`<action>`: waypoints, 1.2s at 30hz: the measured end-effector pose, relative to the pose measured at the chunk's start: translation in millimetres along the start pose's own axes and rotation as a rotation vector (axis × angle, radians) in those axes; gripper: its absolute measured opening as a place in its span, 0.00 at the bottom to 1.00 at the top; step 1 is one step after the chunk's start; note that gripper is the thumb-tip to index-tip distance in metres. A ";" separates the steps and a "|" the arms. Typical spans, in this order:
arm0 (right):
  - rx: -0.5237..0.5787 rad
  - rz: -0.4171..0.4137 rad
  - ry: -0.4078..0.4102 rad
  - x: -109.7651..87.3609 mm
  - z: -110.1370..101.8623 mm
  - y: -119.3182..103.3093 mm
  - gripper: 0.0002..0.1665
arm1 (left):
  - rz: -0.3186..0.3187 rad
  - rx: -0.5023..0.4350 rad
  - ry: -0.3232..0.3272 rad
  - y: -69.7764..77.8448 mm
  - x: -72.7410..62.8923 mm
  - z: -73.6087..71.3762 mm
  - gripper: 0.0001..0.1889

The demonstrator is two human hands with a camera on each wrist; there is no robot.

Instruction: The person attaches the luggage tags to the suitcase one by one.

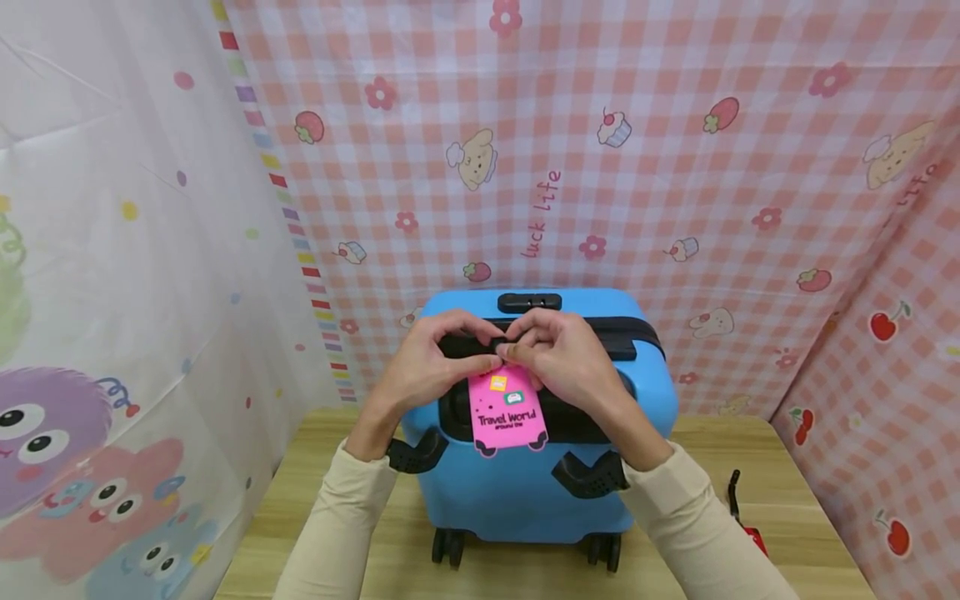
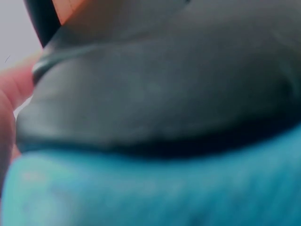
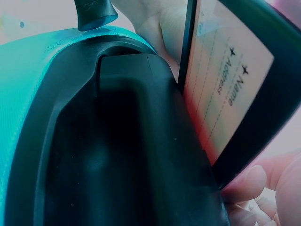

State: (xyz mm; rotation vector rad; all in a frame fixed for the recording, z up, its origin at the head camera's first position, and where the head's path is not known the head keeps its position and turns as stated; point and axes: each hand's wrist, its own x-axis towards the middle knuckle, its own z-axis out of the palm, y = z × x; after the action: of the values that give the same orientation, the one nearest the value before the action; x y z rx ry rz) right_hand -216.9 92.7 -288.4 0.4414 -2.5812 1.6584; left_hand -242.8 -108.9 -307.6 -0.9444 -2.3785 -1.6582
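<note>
Pink suitcase-shaped luggage tag point(image 1: 510, 427) hanging in front of upright blue hard-shell suitcase point(image 1: 525, 508) on pale wood-grain surface point(image 1: 731, 442), with short black strap point(image 1: 498, 342) pinched by left hand point(image 1: 431, 362) and right hand point(image 1: 570, 362).

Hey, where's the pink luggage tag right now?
In the head view, the pink luggage tag hangs just right of centre, its top between the left hand and right hand, in front of the blue suitcase.

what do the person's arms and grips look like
The sleeves are plain cream with cuffs. An angular black piece sits at each wrist; the one on the right looks perforated. The left grip and right grip look ungloved.
</note>
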 end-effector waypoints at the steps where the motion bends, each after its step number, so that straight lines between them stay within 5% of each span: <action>1: -0.003 -0.001 0.001 0.0 0.0 0.1 0.10 | -0.002 -0.002 0.001 -0.3 0.2 0.0 0.12; 19: 0.022 -0.074 -0.083 -2.3 -6.7 5.6 0.11 | -0.013 -0.030 -0.004 -0.9 1.3 -0.2 0.10; 36: 0.012 -0.107 -0.082 -1.8 -4.9 6.6 0.10 | 0.003 0.082 -0.026 1.9 1.5 -0.6 0.14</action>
State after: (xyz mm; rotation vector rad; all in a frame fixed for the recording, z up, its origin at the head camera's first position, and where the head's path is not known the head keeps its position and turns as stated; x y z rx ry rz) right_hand -217.5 100.1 -292.6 0.6490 -2.5543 1.6548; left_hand -243.1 -108.3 -305.1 -0.9604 -2.4396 -1.5437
